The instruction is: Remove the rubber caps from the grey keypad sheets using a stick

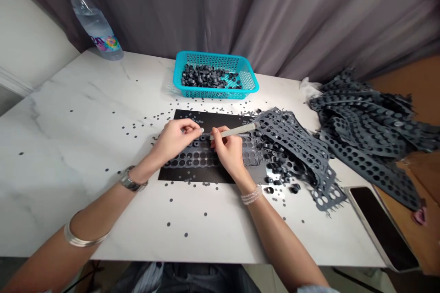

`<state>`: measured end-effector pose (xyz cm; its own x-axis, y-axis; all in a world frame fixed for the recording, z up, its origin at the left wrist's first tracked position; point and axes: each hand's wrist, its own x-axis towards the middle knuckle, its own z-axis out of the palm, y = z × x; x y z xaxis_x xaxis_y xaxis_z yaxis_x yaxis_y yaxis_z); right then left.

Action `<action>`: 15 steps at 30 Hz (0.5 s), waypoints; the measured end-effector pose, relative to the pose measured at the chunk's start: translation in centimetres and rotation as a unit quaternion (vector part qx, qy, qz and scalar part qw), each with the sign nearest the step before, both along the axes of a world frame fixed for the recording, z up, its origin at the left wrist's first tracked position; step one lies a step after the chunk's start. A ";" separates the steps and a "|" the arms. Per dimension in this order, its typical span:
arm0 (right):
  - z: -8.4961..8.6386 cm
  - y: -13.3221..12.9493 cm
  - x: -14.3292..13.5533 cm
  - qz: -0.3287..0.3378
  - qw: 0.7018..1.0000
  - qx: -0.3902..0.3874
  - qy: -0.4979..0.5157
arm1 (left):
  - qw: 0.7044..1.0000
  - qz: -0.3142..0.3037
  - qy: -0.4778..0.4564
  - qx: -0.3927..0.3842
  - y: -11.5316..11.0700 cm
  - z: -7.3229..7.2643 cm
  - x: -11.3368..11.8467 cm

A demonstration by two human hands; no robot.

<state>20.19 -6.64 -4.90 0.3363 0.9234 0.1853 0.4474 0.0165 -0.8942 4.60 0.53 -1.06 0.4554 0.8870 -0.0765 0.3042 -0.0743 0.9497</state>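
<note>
My left hand is closed in a pinch above a dark grey rubber sheet with rows of round holes. What it pinches, if anything, is too small to make out. My right hand grips a slim, pale, flat-handled tool, its tip pointing left toward my left fingertips. Between the hands, a few small black rings stand on the sheet. A black mat lies under the sheet. Right of my right hand is a loose pile of black rubber rings, partly under more perforated sheet.
A turquoise basket with many black rings stands at the back. Small dark discs are scattered over the white table. A water bottle stands back left. Heaped perforated sheets and a phone lie on the right.
</note>
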 end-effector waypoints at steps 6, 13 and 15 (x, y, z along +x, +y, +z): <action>0.0 0.2 0.1 0.007 0.999 0.001 -0.043 | 0.929 -0.094 0.234 0.272 -0.7 -1.1 1.3; 0.2 0.3 -0.3 0.014 0.996 0.003 -0.087 | 0.916 -0.098 0.263 0.288 -0.8 -1.8 1.3; 0.2 0.3 -0.5 0.018 0.994 0.008 -0.105 | 0.916 -0.107 0.247 0.298 -0.8 -1.9 1.2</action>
